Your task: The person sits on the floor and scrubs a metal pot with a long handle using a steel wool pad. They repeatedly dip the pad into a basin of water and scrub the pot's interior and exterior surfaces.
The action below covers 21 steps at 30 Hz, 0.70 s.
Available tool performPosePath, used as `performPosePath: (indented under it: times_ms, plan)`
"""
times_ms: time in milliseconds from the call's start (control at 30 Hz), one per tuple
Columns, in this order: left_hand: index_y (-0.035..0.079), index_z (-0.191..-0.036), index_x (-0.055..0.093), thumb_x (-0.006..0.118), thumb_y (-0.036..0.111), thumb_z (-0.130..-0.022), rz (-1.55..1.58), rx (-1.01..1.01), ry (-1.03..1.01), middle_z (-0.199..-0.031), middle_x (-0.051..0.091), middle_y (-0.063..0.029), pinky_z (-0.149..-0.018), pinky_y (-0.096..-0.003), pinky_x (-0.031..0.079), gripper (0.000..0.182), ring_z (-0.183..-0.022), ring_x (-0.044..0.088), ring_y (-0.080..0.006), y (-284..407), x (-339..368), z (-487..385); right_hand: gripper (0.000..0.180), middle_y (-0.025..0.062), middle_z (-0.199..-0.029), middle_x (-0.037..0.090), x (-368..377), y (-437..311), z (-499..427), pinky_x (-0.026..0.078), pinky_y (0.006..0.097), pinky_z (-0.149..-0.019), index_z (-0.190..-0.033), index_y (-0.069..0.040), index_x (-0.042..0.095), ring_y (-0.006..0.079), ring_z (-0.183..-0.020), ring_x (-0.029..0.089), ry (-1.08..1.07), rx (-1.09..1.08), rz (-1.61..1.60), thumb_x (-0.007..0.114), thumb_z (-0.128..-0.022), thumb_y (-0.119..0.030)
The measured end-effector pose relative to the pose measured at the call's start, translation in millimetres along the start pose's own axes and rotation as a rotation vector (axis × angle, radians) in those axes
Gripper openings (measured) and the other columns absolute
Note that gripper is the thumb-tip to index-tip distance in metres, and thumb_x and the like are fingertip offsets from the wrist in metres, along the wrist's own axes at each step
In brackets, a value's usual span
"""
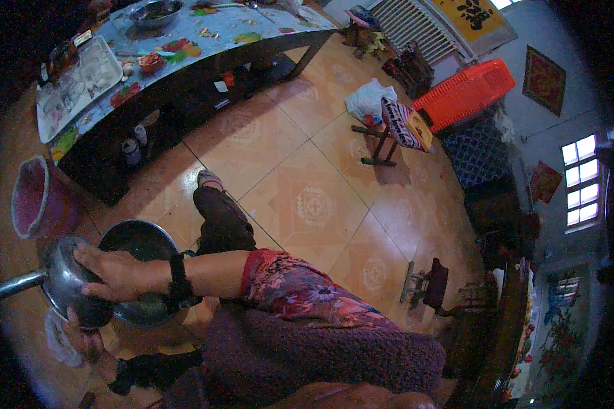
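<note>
A dark metal pan [77,281] with a long handle [18,285] pointing away to the left is tilted between my hands. My right hand [115,276] lies spread against its rounded side, a black band on the wrist. Lower down, my left hand [87,340] meets the pan's edge; its fingers are dim and partly lost in shadow. Beneath and beside the pan stands a round metal basin [156,240] with a dark inside, partly covered by my right hand and forearm. What the pan and the basin hold cannot be made out.
A pink bucket [30,199] and a clear plastic bag [61,340] flank the basin. A low table [225,46] bears a white tray [115,66], a metal bowl [156,15] and food. Farther off are a folding stool [384,148], a white bag [366,99] and an orange plastic crate [465,94].
</note>
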<state>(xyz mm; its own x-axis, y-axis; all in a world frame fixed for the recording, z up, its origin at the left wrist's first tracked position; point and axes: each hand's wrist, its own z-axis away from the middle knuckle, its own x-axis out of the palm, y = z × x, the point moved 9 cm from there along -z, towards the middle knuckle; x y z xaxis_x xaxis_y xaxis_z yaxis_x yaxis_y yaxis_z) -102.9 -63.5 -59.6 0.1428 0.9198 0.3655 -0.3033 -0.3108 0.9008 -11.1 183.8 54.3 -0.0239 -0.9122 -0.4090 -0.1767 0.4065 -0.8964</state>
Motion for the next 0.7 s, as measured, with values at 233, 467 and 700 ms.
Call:
performPosePath:
  times_ms: [233, 467, 700]
  plan:
    - [0.000, -0.128, 0.058, 0.062, 0.022, -0.092, 0.113, 0.028, 0.082, -0.135, 0.050, -0.0208, -0.100, -0.0491, 0.047, 0.043, -0.123, 0.051, -0.0342, 0.7, -19.5, -8.1, 0.076, 0.0320, -0.151, 0.028, 2.1, 1.5, 3.3, 0.032, 0.0448, -0.113, -0.143, 0.009, 0.031, 0.0448, -0.136, 0.036, 0.008, 0.049, -0.004, 0.061, -0.089, -0.036]
    - [-0.001, -0.126, 0.058, 0.063, 0.020, -0.092, -0.560, 0.298, -0.068, -0.132, 0.053, -0.0206, -0.099, -0.0469, 0.047, 0.041, -0.119, 0.054, -0.0348, 20.9, 2.5, 2.2, 0.078, 0.0317, -0.149, 0.031, 4.4, 0.9, 1.6, 0.035, 0.0460, -0.111, -0.144, 0.008, 0.030, 0.0461, -0.132, 0.041, 0.002, -0.006, -0.040, 0.061, -0.088, -0.039]
    - [-0.001, -0.130, 0.052, 0.068, 0.024, -0.089, -0.073, -0.064, 0.015, -0.127, 0.055, -0.0197, -0.100, -0.0448, 0.046, 0.050, -0.114, 0.056, -0.0332, 0.4, -10.6, -5.5, 0.080, 0.0305, -0.144, 0.039, 5.3, -2.4, 0.0, 0.039, 0.0462, -0.107, -0.145, 0.006, 0.027, 0.0452, -0.127, 0.047, 0.014, -0.049, 0.025, 0.059, -0.088, -0.040]
